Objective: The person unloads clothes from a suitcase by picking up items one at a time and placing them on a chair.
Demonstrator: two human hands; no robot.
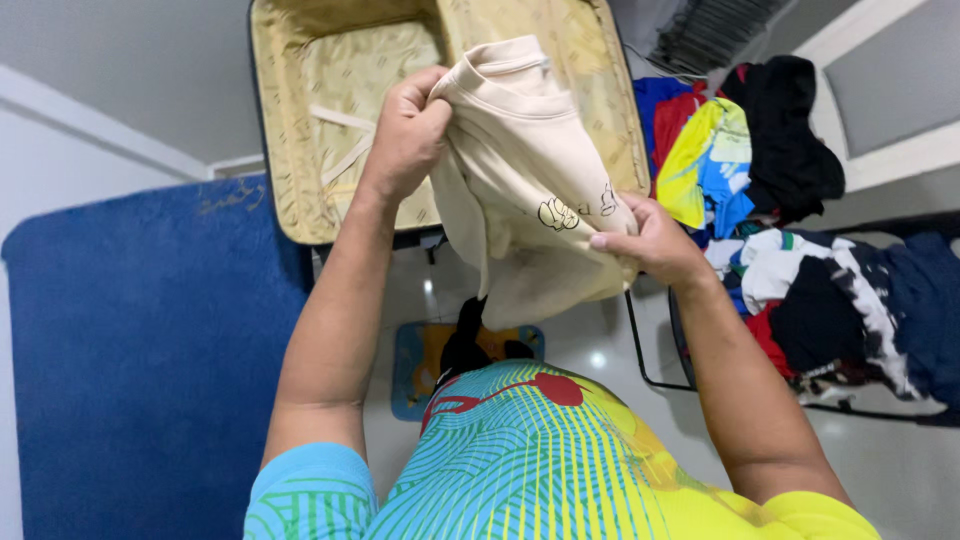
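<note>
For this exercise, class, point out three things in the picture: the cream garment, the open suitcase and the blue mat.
cream garment (pixel 525 170), head view, on the middle of its folded fabric.
open suitcase (pixel 345 75), head view, on its bare beige lining.
blue mat (pixel 140 360), head view, on its bare middle.

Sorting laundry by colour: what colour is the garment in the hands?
Cream garment, small dark print near the right hand; head view.
</note>
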